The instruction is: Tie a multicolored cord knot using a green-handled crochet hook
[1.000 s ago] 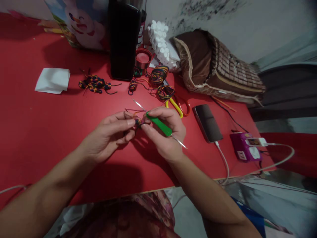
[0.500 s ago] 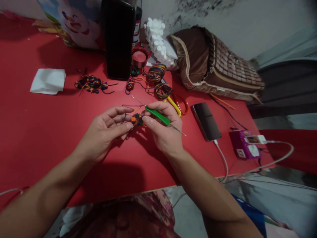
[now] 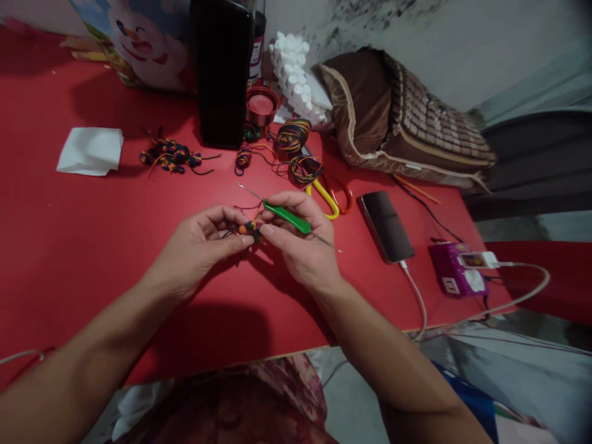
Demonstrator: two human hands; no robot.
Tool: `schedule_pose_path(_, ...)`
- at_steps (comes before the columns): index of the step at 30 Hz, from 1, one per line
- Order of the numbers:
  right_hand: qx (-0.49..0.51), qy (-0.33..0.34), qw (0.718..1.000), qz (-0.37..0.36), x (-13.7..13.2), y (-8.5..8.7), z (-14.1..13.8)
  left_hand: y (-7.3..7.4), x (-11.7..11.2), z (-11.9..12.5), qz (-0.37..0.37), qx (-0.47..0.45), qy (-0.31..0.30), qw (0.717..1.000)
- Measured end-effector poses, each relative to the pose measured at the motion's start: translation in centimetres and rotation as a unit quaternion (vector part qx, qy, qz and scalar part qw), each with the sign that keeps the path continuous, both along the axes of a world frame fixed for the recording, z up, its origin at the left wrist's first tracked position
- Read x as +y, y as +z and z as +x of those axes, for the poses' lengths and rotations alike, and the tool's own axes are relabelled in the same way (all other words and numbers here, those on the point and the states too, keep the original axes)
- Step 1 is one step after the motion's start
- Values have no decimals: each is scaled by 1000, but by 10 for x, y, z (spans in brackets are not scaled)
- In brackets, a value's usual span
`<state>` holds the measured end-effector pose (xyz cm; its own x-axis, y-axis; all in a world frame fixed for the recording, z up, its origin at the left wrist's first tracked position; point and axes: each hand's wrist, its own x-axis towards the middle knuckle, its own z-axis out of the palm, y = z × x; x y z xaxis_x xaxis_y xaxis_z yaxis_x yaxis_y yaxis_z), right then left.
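Observation:
Between my two hands is a small crocheted piece in dark blue, orange and purple yarn. My left hand pinches its left side between thumb and fingers. My right hand holds a green-handled crochet hook across its fingers, hook tip pointing up and left, while its thumb and fingertips press the piece's right edge. A strand of yarn rises from the piece toward the right fingers. Beyond the hands lies a multicoloured yarn ball with loose loops, and to the left a cluster of crocheted pieces.
Scissors with yellow and red handles lie right of the yarn. A dark phone stands upright behind; another phone charges at right near a purple power box. A folded white tissue and a brown quilted bag rest on the red table.
Both hands have shifted slightly left, and the crochet hook with them. The crocheted piece has been turned flatter, and the left fingers have curled in closer around it.

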<state>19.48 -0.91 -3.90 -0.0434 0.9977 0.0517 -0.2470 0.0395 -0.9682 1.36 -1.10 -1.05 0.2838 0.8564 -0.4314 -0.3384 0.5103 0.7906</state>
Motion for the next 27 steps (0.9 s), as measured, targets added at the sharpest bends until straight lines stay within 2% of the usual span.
schedule_pose_path(5, 7, 21, 1000, 14, -1, 1, 1, -4, -1, 1, -1, -17, 9, 1000)
schedule_pose_path(9, -2, 10, 1000, 18, -2, 1, 1, -6, 0, -1, -9, -30, 4, 999)
schedule_pose_path(15, 21, 12, 1000, -20, 1, 2, 1, -3, 1, -2, -42, -24, -9, 999)
schedule_pose_path(19, 20, 11, 999, -24, 1, 3, 1, -2, 1, -3, -35, -22, -1, 999)
schedule_pose_path(22, 19, -1, 999, -39, 3, 0, 2, -1, 2, -5, -28, -20, -22, 999)
schedule_pose_path(27, 90, 11, 992, -84, 10, -6, 5, 1, 2, -6, -19, -26, -57, 998)
